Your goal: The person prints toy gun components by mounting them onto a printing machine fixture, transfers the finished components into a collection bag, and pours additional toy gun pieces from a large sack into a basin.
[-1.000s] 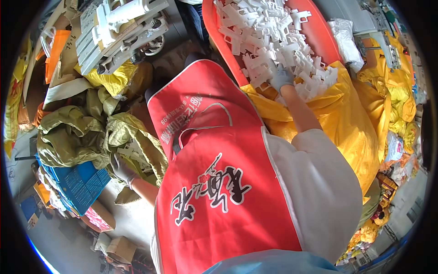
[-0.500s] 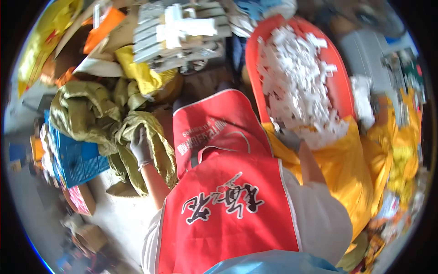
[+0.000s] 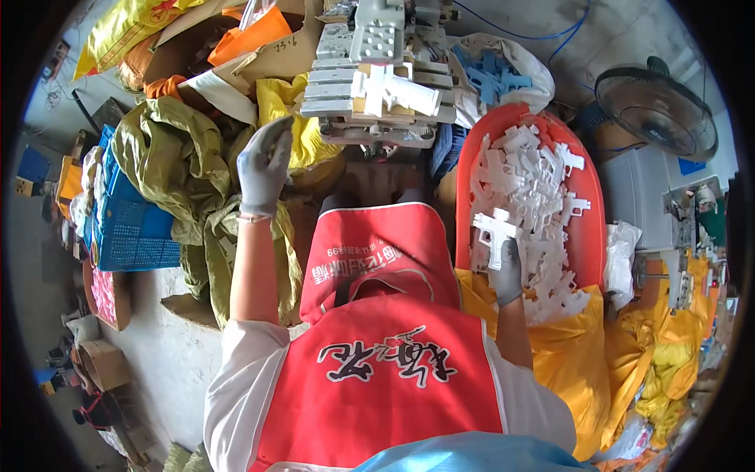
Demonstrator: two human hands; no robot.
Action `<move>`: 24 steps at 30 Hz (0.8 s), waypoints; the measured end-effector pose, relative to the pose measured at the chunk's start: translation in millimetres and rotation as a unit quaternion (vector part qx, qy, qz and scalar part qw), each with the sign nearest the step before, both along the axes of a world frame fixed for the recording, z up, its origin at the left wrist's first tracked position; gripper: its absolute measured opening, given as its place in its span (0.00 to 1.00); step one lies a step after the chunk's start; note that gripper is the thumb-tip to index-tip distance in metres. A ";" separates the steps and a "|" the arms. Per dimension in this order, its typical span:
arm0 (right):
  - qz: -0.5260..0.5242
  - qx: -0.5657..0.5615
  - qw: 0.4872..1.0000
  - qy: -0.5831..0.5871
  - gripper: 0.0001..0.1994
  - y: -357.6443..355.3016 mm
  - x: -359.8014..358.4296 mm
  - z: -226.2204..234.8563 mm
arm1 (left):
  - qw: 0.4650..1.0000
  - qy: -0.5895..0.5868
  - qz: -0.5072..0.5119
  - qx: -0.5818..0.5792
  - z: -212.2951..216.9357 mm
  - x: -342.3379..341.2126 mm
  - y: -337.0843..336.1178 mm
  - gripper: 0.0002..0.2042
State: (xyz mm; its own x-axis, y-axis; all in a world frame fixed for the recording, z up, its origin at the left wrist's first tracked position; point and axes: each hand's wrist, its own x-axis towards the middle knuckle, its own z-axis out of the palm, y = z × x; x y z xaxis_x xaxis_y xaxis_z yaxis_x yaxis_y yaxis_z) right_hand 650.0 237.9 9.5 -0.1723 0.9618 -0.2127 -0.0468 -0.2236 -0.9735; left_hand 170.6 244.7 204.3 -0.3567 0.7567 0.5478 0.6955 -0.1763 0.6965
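Piece (image 3: 495, 229), pistol-shaped, apparently picked, is now grasped by the right hand (image 3: 510, 275) beside its heap (image 3: 528, 177), while the left hand (image 3: 264, 169), seemingly empty, has left the sack (image 3: 215, 252).

From the wearer's head, one wide fisheye faces steeply down, above and behind the fingers (image 3: 277, 134) of the left hand (image 3: 263, 175) and right hand (image 3: 510, 275); the red apron (image 3: 314, 393) lies nearer, the grey machine (image 3: 330, 90) beyond the fingers.
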 end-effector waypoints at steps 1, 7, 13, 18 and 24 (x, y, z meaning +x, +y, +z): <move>-0.042 -0.016 0.996 0.080 0.22 2.2 -0.4 -6.2 | 0.999 0.041 -0.008 0.002 8.4 6.0 7.8 0.10; -0.120 -0.048 0.970 0.204 0.20 2.1 -5.6 6.2 | 0.983 0.164 -0.080 -0.007 26.1 10.9 56.4 0.15; -0.065 -0.009 0.998 0.014 0.17 5.5 -6.0 31.6 | 0.968 0.047 -0.196 -0.149 40.6 27.5 90.6 0.22; -0.065 0.075 0.995 0.004 0.20 20.0 -24.1 70.4 | 0.963 0.129 -0.187 -0.144 37.1 20.2 107.7 0.20; -0.025 0.184 0.983 -0.014 0.23 81.8 -78.0 152.6 | 0.977 0.066 -0.171 -0.105 26.0 12.1 86.1 0.17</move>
State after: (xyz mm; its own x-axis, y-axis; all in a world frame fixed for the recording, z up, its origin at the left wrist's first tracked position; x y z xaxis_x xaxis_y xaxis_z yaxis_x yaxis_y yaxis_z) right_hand 572.0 319.7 162.1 -0.1221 0.9815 0.1471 -0.0214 0.1456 -0.9891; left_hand 182.8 330.8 230.3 -0.0005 0.9203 0.3912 0.7069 -0.2763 0.6510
